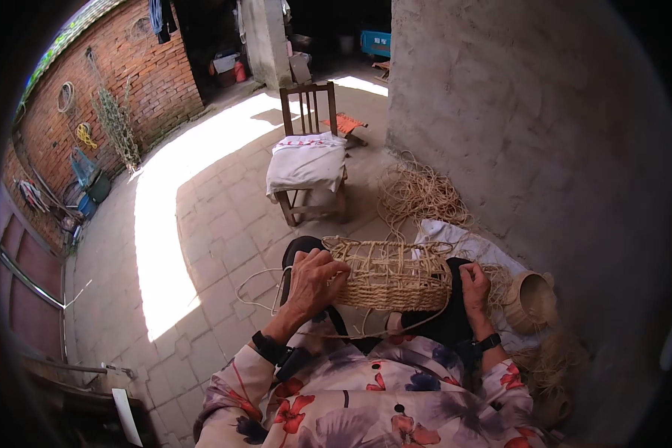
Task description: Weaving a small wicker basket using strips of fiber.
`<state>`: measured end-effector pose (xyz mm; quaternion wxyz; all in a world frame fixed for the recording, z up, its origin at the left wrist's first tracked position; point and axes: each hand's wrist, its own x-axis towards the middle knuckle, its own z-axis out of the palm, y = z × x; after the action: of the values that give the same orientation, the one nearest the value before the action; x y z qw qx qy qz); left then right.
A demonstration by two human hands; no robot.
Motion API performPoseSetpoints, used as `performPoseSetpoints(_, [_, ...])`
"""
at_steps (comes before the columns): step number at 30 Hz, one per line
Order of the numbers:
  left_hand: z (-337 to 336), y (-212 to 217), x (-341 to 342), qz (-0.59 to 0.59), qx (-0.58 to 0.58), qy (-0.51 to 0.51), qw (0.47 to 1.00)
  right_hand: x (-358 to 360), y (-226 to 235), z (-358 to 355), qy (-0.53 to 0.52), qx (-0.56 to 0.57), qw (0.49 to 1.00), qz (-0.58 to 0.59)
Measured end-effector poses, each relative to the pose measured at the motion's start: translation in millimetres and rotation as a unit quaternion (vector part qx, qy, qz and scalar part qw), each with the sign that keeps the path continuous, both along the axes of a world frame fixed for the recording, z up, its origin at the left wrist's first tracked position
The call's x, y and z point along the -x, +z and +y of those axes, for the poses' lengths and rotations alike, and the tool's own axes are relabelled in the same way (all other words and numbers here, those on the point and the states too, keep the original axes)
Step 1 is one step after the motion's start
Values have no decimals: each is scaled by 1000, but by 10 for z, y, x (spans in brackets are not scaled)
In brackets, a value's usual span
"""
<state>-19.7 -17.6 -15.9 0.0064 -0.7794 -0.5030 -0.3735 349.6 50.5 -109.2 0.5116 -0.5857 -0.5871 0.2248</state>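
Observation:
A half-woven straw-coloured basket (392, 295) lies across my lap, its lower side tightly woven and its upper side an open lattice of cords. My left hand (315, 284) is closed on the basket's left end, thumb and fingers pressed to the weave. Just off the right end, my right hand (475, 293) is closed with fingers curled; what it pinches, if anything, is hidden. A loose strand of cord (381, 335) bows below the basket, rising toward the right hand. Another loop of cord (255, 278) sticks out left of my left hand.
Ahead stands a wooden chair (306, 168) with a white cloth, an orange-seated folding stool (343, 123) behind it. A heap of loose cord (422, 196) lies by the grey wall (530, 134). To my right, a round woven basket (532, 302) rests by a white sheet (463, 243).

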Motion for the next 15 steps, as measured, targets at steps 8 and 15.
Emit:
performPoseSetpoints(8, [-284, -506, 1869, 99, 82, 441, 888, -110, -5, -63, -20, -17, 999, -21])
performPoseSetpoints(15, [-480, -391, 1816, -8, 112, 328, 938, -124, -54, -19, -33, -21, 997, -66])
